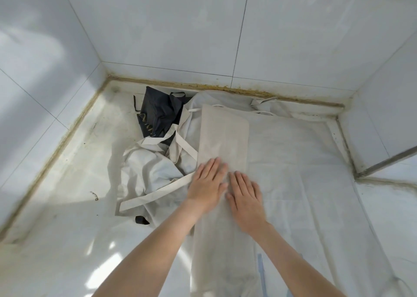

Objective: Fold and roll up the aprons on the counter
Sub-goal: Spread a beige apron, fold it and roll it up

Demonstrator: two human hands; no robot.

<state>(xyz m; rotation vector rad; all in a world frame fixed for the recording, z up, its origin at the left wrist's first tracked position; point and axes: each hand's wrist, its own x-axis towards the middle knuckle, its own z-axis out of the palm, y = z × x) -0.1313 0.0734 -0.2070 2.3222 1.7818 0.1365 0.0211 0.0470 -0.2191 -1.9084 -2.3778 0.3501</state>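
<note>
Both hands flat now, left hand (207, 181) and right hand (244, 197) pressing the folded beige apron (223, 138). Fingers straight, gripping nothing. Dark apron (158, 113) lies crumpled behind.

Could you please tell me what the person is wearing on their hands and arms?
Nothing that shows. The left hand and right hand have no gloves, and I can see no ring, watch or bracelet. The left forearm and right forearm are uncovered down to the picture's lower edge, with no sleeve in view.
</note>
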